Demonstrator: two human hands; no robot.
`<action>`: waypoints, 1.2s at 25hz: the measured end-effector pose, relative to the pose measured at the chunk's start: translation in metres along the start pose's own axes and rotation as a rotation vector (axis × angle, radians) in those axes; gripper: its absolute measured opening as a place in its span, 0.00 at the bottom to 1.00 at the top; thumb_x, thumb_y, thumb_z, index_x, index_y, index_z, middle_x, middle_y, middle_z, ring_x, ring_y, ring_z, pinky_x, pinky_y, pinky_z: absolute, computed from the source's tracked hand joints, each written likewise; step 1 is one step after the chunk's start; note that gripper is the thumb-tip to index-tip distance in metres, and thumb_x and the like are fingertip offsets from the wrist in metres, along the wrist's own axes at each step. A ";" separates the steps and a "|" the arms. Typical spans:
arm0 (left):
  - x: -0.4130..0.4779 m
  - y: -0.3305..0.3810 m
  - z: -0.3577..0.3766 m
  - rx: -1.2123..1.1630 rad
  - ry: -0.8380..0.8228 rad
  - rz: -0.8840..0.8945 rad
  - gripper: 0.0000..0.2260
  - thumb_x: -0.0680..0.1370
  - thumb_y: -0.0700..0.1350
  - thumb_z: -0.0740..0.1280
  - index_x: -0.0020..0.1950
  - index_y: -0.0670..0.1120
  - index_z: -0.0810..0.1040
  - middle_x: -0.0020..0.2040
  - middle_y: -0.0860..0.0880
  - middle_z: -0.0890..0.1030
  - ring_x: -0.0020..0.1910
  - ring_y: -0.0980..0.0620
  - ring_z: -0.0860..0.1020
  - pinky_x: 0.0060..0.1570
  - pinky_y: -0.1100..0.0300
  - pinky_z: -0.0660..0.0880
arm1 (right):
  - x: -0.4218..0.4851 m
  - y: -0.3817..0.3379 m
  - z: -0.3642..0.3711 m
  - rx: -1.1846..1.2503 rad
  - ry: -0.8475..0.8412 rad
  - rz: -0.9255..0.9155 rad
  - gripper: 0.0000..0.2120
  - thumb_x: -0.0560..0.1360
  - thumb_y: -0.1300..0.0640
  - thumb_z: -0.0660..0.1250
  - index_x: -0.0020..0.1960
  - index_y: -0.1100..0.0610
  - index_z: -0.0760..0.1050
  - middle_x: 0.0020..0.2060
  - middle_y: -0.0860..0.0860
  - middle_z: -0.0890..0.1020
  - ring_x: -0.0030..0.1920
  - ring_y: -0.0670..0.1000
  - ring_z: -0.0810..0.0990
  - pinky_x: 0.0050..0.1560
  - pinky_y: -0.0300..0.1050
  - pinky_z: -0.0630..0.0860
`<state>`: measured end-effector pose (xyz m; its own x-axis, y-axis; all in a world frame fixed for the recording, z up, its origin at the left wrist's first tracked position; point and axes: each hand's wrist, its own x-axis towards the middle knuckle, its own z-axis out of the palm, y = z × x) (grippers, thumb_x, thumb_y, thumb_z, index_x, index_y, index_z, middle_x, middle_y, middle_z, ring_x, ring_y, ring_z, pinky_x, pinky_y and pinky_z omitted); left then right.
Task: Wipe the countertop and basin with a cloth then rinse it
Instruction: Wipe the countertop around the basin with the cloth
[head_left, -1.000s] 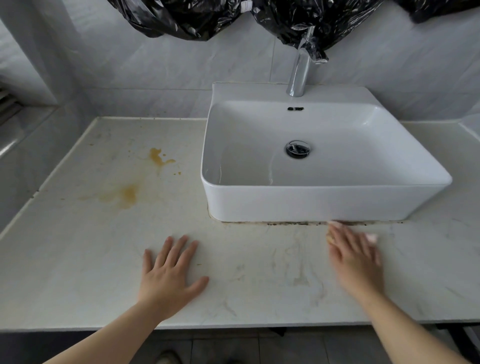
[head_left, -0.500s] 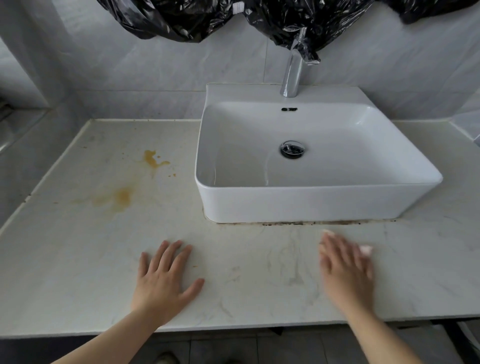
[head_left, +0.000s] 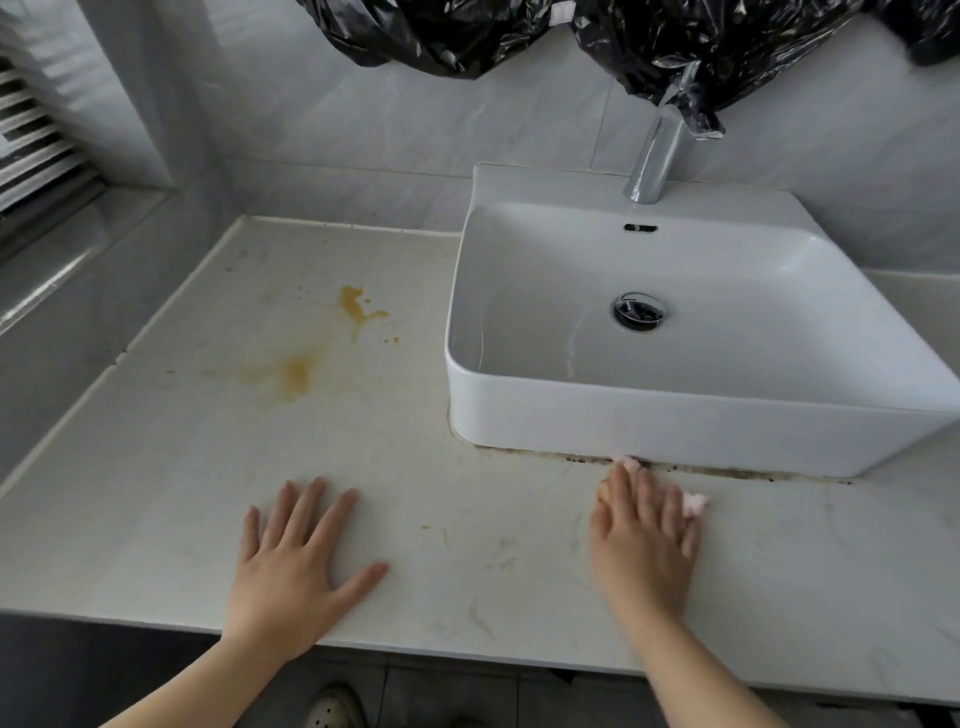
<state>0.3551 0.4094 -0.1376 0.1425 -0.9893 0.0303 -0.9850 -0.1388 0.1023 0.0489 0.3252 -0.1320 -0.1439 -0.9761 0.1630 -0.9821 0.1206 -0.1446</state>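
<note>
Cloth: your small pale pink cloth (head_left: 693, 503) lies at lower right of centre, pressed flat under your right hand; only fluffy bits show past the fingertips and at the hand's right edge, touching the dark grimy seam (head_left: 727, 468) along the basin's base.
Right hand: your right hand (head_left: 644, 540) lies palm down, fingers (head_left: 652, 499) straight and close together, flattened on the cloth rather than curled round it; forearm rises from the lower right corner.
Left hand: your left hand (head_left: 296, 561) rests flat at lower centre-left, fingers spread wide, thumb out to the right, holding nothing.
Countertop: the off-white, faintly veined stone countertop (head_left: 467, 545) is smooth and matt, with two yellow-brown stains (head_left: 298, 374) at centre-left.
Basin: the white glossy rectangular ceramic basin (head_left: 675, 431) sits on the countertop at right of centre, with rounded corners and a chrome drain (head_left: 638, 310).
Tap: a chrome tap (head_left: 657, 161) stands at the basin's far edge, its top wrapped in crinkled black plastic sheeting (head_left: 571, 31) along the top.
Wall: grey, smooth marbled tiles (head_left: 363, 119).
</note>
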 end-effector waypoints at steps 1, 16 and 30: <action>0.000 0.000 0.001 -0.002 -0.015 -0.020 0.36 0.71 0.74 0.48 0.71 0.55 0.66 0.70 0.46 0.70 0.71 0.44 0.62 0.69 0.53 0.45 | -0.010 -0.024 0.002 0.061 0.015 -0.051 0.24 0.76 0.47 0.51 0.69 0.48 0.70 0.70 0.48 0.71 0.68 0.58 0.70 0.69 0.56 0.56; 0.008 -0.035 -0.004 0.119 0.013 0.118 0.32 0.73 0.72 0.48 0.75 0.60 0.55 0.71 0.48 0.68 0.71 0.46 0.58 0.67 0.46 0.50 | -0.036 -0.123 0.011 0.154 -0.048 -0.665 0.23 0.74 0.46 0.56 0.68 0.47 0.72 0.63 0.46 0.77 0.63 0.56 0.76 0.65 0.56 0.60; 0.008 -0.034 -0.006 0.114 0.004 0.112 0.31 0.74 0.72 0.48 0.73 0.61 0.58 0.72 0.49 0.67 0.72 0.45 0.60 0.68 0.45 0.49 | -0.024 -0.122 0.017 0.142 -0.086 -0.581 0.24 0.73 0.47 0.55 0.68 0.49 0.71 0.64 0.47 0.76 0.64 0.55 0.76 0.65 0.55 0.59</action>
<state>0.3906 0.4061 -0.1354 0.0314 -0.9987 0.0396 -0.9994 -0.0320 -0.0150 0.1743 0.3305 -0.1344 0.4272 -0.8870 0.1756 -0.8705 -0.4559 -0.1853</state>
